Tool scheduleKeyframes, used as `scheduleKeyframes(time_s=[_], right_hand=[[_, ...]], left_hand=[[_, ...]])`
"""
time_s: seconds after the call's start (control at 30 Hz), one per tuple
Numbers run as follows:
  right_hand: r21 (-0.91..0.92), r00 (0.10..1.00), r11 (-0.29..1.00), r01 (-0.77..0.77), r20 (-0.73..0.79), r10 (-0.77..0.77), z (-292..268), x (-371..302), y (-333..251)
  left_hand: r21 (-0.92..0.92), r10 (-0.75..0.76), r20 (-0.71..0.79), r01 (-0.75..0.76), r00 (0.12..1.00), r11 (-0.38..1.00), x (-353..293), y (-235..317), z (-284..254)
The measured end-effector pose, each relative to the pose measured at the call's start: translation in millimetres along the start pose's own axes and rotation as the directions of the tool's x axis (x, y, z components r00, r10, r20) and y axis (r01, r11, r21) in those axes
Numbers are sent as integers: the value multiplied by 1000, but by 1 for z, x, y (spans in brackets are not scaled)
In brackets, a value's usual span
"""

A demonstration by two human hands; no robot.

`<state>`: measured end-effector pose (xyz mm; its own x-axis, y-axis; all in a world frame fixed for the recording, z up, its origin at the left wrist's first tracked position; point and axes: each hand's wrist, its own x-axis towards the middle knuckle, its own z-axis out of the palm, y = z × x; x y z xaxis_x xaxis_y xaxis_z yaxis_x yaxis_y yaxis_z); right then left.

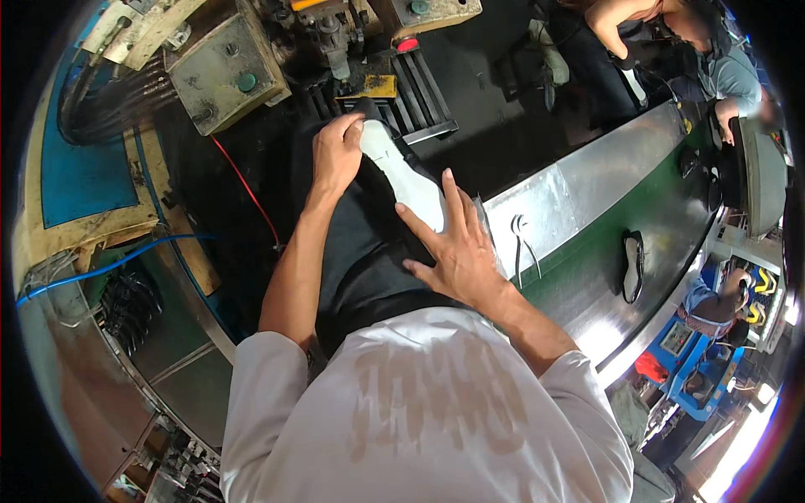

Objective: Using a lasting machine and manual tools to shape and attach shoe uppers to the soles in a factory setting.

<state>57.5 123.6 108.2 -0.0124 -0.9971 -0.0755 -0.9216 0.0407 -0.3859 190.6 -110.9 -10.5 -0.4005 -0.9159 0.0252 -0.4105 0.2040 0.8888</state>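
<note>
A black shoe upper with a white insole board (pixel 408 178) facing up lies over my lap, its long side slanting down to the right. At its far end my left hand (pixel 338 155) is closed, fingers and thumb gripping the black edge. Over the near end, my right hand (pixel 459 247) lies with fingers spread and stretched out, touching the white board. The underside of the shoe is hidden against my dark apron (pixel 360 243). Right of my right hand, a tool with two thin metal handles (pixel 526 251), like pincers, rests on the metal ledge.
A metal ledge (pixel 579 189) borders a green conveyor belt (pixel 579 285) carrying another shoe (pixel 632 267). Ahead stands a machine with a slatted stand (pixel 423 101) and a red button (pixel 407 44). A blue hose (pixel 117 267) runs at left. Other people work at far right.
</note>
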Motion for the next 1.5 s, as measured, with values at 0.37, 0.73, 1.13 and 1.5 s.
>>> scheduleKeyframes(time_s=[0.37, 0.73, 1.13, 1.5], right_hand=[[71, 1000, 997, 8, 20, -9, 15, -4, 3], [62, 947, 971, 229, -246, -208, -74, 69, -16], [16, 844, 972, 233, -500, -194, -135, 294, -25], [137, 801, 954, 268, -582, -141, -98, 375, 8]], left_hand=[[-440, -264, 0, 237, 964, 866, -13, -4, 14], [7, 316, -261, -325, 912, 946, 36, 107, -63], [-380, 2, -503, -223, 865, 898, 103, 44, -130], [405, -5, -207, 91, 978, 910, 5, -96, -11]])
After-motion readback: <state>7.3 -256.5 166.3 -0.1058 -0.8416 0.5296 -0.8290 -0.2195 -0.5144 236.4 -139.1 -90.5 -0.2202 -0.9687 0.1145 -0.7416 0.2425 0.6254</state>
